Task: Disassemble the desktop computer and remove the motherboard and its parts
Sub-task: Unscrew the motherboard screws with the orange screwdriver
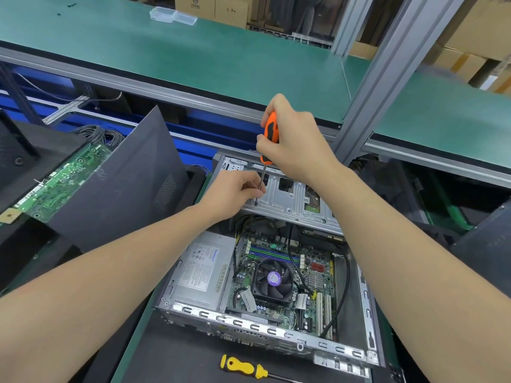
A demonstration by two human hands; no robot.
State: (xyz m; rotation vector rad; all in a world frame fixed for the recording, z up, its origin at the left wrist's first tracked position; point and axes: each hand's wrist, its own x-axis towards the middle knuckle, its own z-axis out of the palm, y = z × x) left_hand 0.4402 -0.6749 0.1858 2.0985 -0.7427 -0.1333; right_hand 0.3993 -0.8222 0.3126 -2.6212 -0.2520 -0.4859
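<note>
An open desktop case [193, 310] lies in front of me with its motherboard [318, 275], black CPU fan [272, 280] and grey power supply [201, 269] exposed. At its far end sits a silver drive cage [290, 197]. My right hand [298, 145] grips the orange-and-black handle of a screwdriver [270, 136] held upright over the cage. My left hand [235, 189] pinches the screwdriver's thin shaft near its tip, which meets the cage's top left part.
A yellow-handled screwdriver [243, 367] lies on the dark mat near the case's front edge. A removed dark side panel [124, 183] leans at the left beside a green circuit board [63, 178]. A green shelf [193, 56] with a clear plastic box [172, 15] runs behind.
</note>
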